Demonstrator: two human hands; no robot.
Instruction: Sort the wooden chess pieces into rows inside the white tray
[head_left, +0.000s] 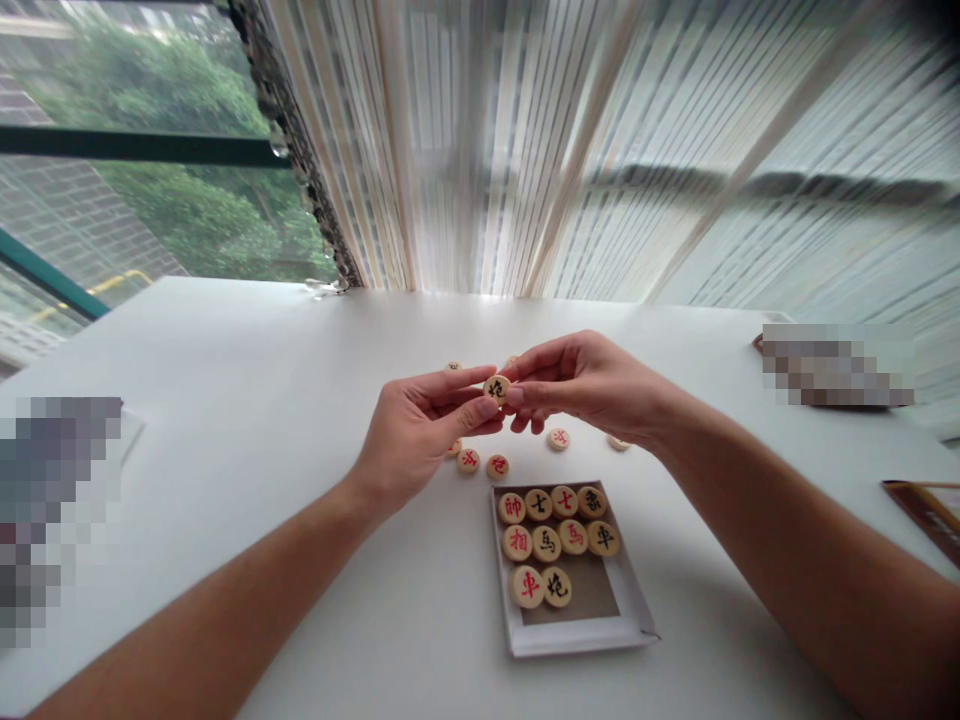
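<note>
Between the fingertips of my left hand (420,425) and my right hand (581,385) is a round wooden Chinese chess piece (496,390) with a black character facing me. Both hands pinch it above the table, one from each side. Below them lies a shallow white cardboard box (577,640) with several pieces in rows, some red, some black. The lowest row has a red piece (528,587) and a black piece (557,587), with bare grey-brown bottom to their right. Loose red pieces (497,466) lie behind the box, and others are partly hidden by my hands.
The white table (300,350) runs back to a striped string curtain (480,150) and a window (172,200). Blurred-out objects lie at the left edge (52,500) and far right (832,365). A brown-edged item (922,510) sits at the right edge.
</note>
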